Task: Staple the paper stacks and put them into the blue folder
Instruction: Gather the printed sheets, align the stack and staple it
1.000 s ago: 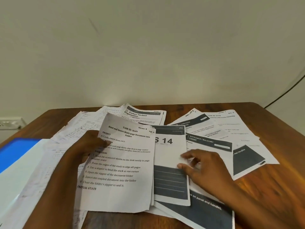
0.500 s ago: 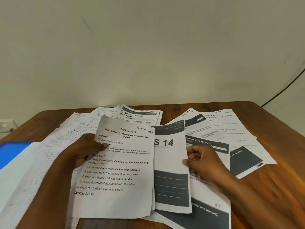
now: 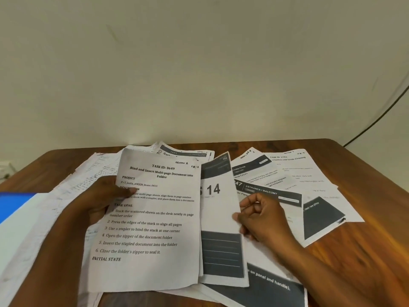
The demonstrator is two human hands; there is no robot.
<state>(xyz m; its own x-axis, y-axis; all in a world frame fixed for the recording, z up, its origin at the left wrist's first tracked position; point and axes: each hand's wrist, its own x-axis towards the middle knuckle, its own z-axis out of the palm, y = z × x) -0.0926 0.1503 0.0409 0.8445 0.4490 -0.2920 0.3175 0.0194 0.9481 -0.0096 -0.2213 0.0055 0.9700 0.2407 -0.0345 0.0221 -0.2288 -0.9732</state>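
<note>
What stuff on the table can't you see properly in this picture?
- Blue folder: head view, cut off by the left edge; its zipper is not visible.
- "14" sheet: its left part is hidden behind the task sheet that the left hand holds.
- Sheets under the right hand: partly covered; small print too blurred to read.
- Stapler: none visible anywhere.

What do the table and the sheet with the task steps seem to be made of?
Table: likely wood or wood veneer, with a brown grain and a slight sheen. Sheet: thin matte white paper with black print, slightly creased and curling while the left hand grips it.
</note>
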